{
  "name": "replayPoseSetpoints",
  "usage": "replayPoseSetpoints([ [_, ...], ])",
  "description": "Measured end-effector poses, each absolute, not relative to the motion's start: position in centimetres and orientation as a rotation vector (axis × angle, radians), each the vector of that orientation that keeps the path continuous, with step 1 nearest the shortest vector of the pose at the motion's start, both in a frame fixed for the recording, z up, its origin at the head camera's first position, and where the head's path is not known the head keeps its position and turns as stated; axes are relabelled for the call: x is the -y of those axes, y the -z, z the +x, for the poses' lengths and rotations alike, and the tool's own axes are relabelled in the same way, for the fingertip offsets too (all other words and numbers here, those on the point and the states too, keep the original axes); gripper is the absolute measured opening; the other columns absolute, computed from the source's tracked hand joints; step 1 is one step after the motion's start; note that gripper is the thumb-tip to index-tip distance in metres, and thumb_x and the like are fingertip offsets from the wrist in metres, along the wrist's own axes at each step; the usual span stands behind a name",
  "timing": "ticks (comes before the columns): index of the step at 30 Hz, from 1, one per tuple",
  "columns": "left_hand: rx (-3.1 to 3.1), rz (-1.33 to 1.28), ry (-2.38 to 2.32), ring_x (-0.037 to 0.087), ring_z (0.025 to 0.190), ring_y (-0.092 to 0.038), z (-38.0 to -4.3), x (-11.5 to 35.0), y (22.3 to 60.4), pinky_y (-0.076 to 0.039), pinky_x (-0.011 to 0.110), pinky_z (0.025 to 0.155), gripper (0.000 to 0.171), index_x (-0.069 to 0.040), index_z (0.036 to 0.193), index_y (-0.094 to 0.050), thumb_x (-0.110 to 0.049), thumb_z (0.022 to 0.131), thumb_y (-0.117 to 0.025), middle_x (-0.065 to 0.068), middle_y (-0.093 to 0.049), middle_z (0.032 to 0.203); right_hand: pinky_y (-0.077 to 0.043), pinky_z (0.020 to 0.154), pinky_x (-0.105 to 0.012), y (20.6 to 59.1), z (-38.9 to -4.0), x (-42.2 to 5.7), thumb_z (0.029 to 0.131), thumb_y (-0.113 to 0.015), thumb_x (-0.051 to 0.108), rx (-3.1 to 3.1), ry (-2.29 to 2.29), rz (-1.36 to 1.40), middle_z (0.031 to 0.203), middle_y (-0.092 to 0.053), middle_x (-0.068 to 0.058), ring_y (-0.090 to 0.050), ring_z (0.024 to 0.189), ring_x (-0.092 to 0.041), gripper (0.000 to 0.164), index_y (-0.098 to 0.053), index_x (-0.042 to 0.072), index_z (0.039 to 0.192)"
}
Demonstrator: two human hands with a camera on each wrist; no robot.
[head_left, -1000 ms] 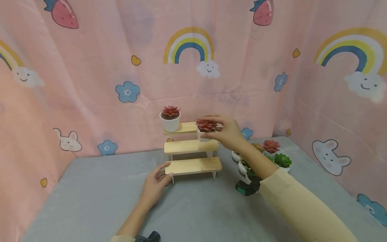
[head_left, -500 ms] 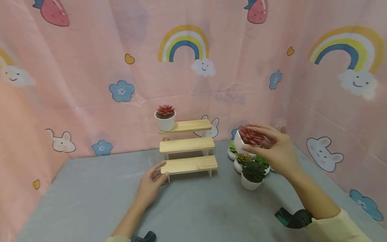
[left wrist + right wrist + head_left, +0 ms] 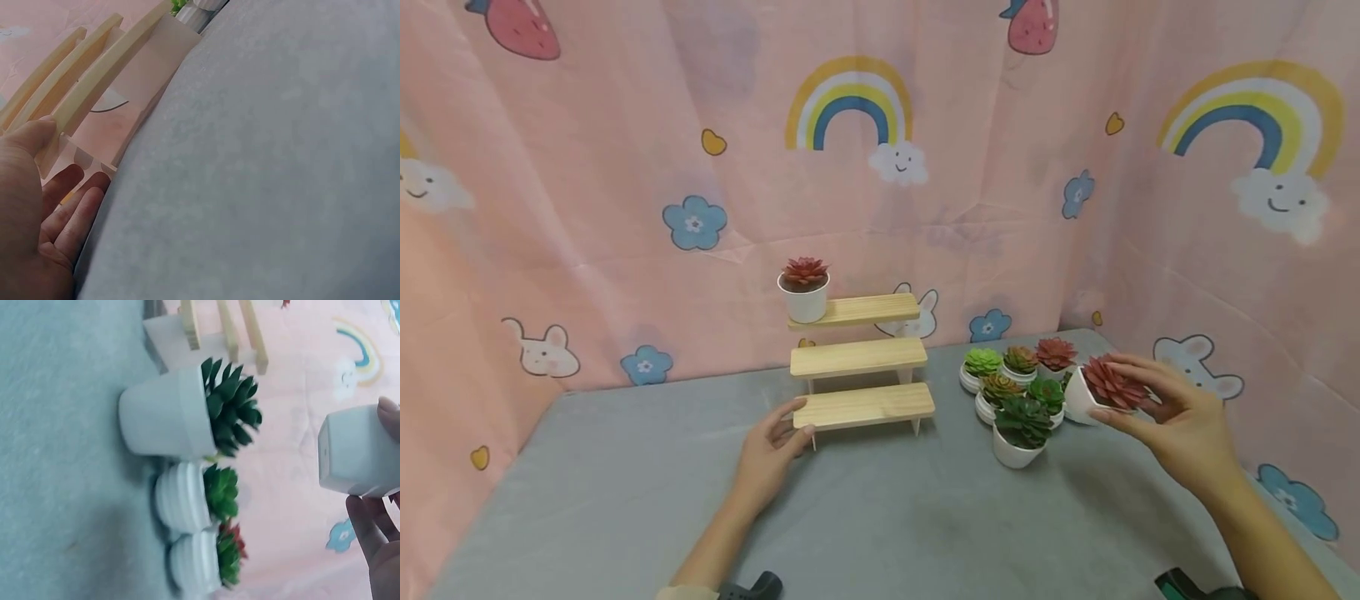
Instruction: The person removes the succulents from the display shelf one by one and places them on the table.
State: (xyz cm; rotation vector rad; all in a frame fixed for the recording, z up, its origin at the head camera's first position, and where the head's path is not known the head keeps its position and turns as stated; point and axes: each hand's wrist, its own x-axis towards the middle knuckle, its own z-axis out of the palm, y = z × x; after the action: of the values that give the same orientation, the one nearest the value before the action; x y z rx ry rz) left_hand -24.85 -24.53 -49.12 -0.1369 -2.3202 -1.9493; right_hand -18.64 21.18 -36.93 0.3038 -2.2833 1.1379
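Observation:
My right hand (image 3: pixel 1183 421) grips a square white pot with a red succulent (image 3: pixel 1112 386), tilted and raised over the right of the table. The right wrist view shows that pot's white base (image 3: pixel 356 450) between thumb and fingers. My left hand (image 3: pixel 767 454) holds the left end of the lowest board of a three-step wooden display stand (image 3: pixel 861 407). In the left wrist view the thumb lies on the board end, the other fingers beside its clear support. A round white pot with a red succulent (image 3: pixel 806 296) stands at the left of the top step.
Several small potted succulents cluster right of the stand, with a dark green one (image 3: pixel 1018 433) in front and a red one (image 3: pixel 1055 357) at the back. The grey table (image 3: pixel 880 525) meets a pink patterned curtain (image 3: pixel 610 208) behind and at right.
My right hand has carried the square-potted red succulent from above the stand's right side, rightward past the cluster of pots. The left hand keeps its hold on the stand; the view has shifted slightly.

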Motion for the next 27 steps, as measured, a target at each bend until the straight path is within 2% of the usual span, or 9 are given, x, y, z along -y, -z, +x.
replayPoseSetpoints([
  [6,2.345,-0.136,1.936,0.025,0.096,-0.076,-25.0,24.5,49.6,-0.059,0.023,0.074,0.05,-0.013,0.139,-0.06,-0.02,0.093,-0.075,0.023,-0.071,0.12,-0.051,0.085,-0.005,39.9,-18.6,-22.8,0.071,-0.081,-0.02,2.271,-1.196,0.302,0.129,-0.063,0.016,-0.062,0.113,0.007,0.056,-0.065,-0.01,0.124],
  [13,2.315,-0.132,1.94,0.027,0.095,-0.076,-24.9,24.5,49.4,-0.06,0.025,0.075,0.05,-0.01,0.139,-0.059,-0.018,0.093,-0.075,0.026,-0.071,0.118,-0.053,0.086,-0.009,43.3,-19.4,-23.6,0.074,-0.079,-0.019,2.266,-1.332,0.33,0.13,-0.063,0.014,-0.062,0.114,0.007,0.055,-0.063,-0.012,0.126],
  [17,2.319,-0.118,1.95,0.026,0.095,-0.076,-24.7,24.6,49.2,-0.061,0.025,0.076,0.05,-0.011,0.139,-0.06,-0.018,0.093,-0.075,0.025,-0.072,0.119,-0.052,0.087,-0.007,44.4,-19.5,-23.6,0.073,-0.08,-0.018,2.292,-1.32,0.356,0.131,-0.062,0.017,-0.058,0.12,0.008,0.054,-0.064,-0.012,0.124],
  [23,2.341,-0.115,1.931,0.03,0.099,-0.075,-24.7,24.5,49.1,-0.061,0.027,0.077,0.05,-0.012,0.14,-0.058,-0.02,0.093,-0.074,0.025,-0.071,0.121,-0.053,0.087,-0.008,45.6,-19.8,-23.7,0.071,-0.078,-0.023,2.241,-1.434,0.413,0.133,-0.064,0.011,-0.058,0.122,0.005,0.055,-0.063,-0.015,0.123],
  [27,2.347,-0.115,1.925,0.03,0.099,-0.076,-24.8,24.5,49.1,-0.061,0.027,0.076,0.05,-0.012,0.14,-0.059,-0.019,0.094,-0.074,0.024,-0.071,0.121,-0.053,0.087,-0.008,46.2,-19.9,-23.7,0.071,-0.079,-0.02,2.298,-1.379,0.416,0.135,-0.063,0.01,-0.058,0.121,0.007,0.056,-0.063,-0.013,0.124],
])
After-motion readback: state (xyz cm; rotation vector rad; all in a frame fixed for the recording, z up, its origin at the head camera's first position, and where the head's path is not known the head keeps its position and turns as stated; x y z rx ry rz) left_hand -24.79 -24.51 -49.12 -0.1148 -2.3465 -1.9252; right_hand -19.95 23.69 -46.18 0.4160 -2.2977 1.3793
